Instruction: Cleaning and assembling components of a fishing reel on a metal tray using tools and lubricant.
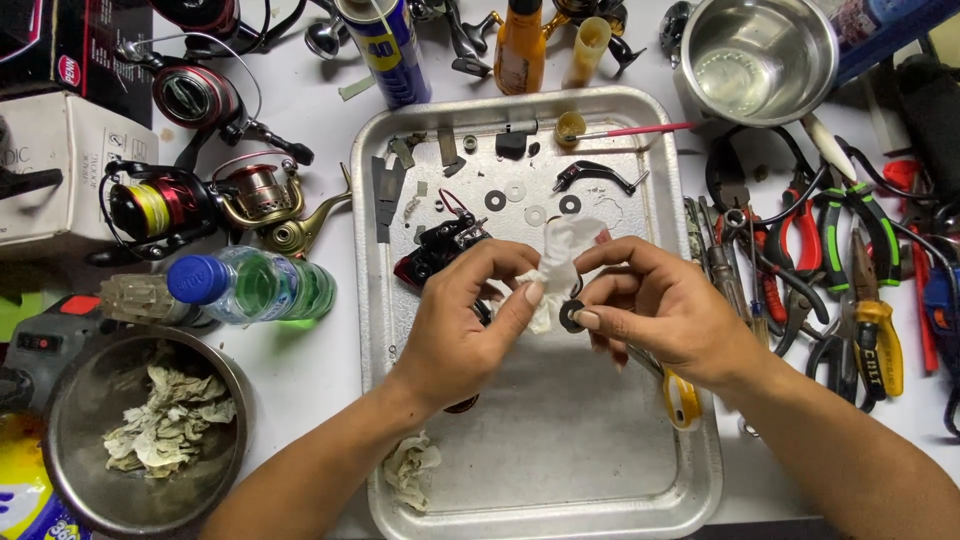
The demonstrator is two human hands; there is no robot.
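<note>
Washer [571, 316] pinched by right hand [660, 310], tissue [556, 262] gripped by left hand [462, 325].
Held together above metal tray [560, 450], bare toward near rim.

- We see a white tissue [556, 262] and a small black ring [571, 316] over a dull silver tray [600, 470].
- We see black washers [495, 200] beside pale ones.
- The reel [150, 207] is red and black (yellow line on its spool).
- The bottle [250, 285] is green-tinted, blue-capped.
- The pliers [880, 335] have yellow grips.
</note>
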